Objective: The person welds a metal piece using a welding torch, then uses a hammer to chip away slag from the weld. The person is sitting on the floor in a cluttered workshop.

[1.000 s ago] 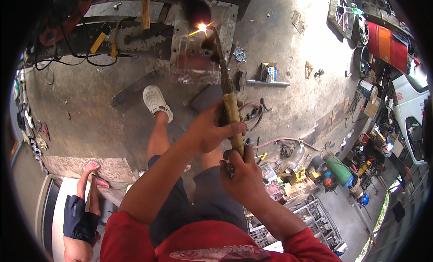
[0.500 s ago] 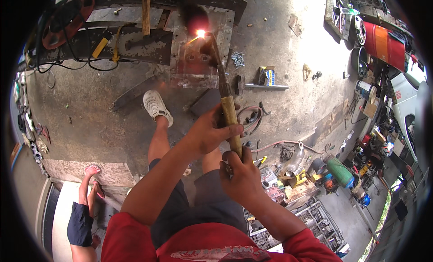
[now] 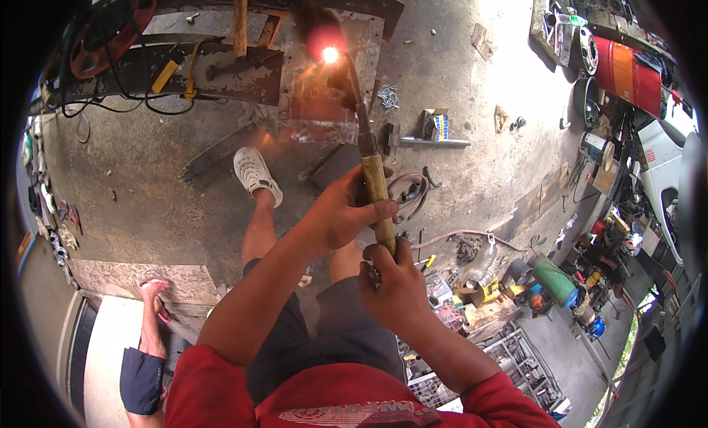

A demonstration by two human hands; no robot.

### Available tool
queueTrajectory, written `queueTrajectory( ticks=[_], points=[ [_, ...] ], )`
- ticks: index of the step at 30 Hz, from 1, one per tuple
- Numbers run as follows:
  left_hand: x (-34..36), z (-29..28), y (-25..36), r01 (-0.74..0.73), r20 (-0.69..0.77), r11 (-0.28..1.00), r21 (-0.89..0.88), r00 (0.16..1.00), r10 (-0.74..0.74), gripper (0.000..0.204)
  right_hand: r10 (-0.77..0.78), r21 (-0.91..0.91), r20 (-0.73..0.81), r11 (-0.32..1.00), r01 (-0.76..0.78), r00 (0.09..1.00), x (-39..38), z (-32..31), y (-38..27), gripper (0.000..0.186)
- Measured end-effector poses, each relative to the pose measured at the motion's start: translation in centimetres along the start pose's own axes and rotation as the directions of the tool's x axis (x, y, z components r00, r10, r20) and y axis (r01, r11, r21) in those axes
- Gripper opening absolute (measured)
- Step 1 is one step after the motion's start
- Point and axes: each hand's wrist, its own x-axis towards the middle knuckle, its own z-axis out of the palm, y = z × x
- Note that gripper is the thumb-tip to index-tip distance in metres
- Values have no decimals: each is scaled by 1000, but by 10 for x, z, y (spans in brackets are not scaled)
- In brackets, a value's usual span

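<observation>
My left hand [image 3: 352, 210] is wrapped round the brass-coloured handle of a gas torch [image 3: 372, 159]. Below it, my right hand [image 3: 389, 277] grips the lower end of the same torch, around its valve. The torch's bent tip meets a bright white-orange glow [image 3: 330, 55] with red around it, on a worn metal plate [image 3: 301, 111]. The exact point of contact is lost in the glare. A dark curved metal beam [image 3: 258, 89] lies at the plate's left, with a wooden bar [image 3: 240, 19] across it.
Loose bolts [image 3: 389, 98], a small box [image 3: 435, 126] on a steel bar and hoses [image 3: 413, 196] lie right of my legs. A green cylinder [image 3: 553, 280] and clutter fill the right side. Another person's legs [image 3: 151, 332] show at lower left. My clogged foot [image 3: 254, 174] is near the plate.
The star-like flare at the tip has become a rounder glow, with the red spreading around it. The torch and my hands shifted slightly left at first. The other person's legs have shifted.
</observation>
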Motion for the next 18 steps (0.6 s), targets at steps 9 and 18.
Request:
queueTrajectory(
  ticks=[9,18],
  points=[
    [-4,2,3,0,6,1000,11,1000,0,65,26,7,17,1000,-26,1000,-3,0,0,24],
    [-1,1,1,8,25,1000,-12,1000,-8,63,6,12,-12,1000,-6,1000,-1,2,0,24]
  ],
)
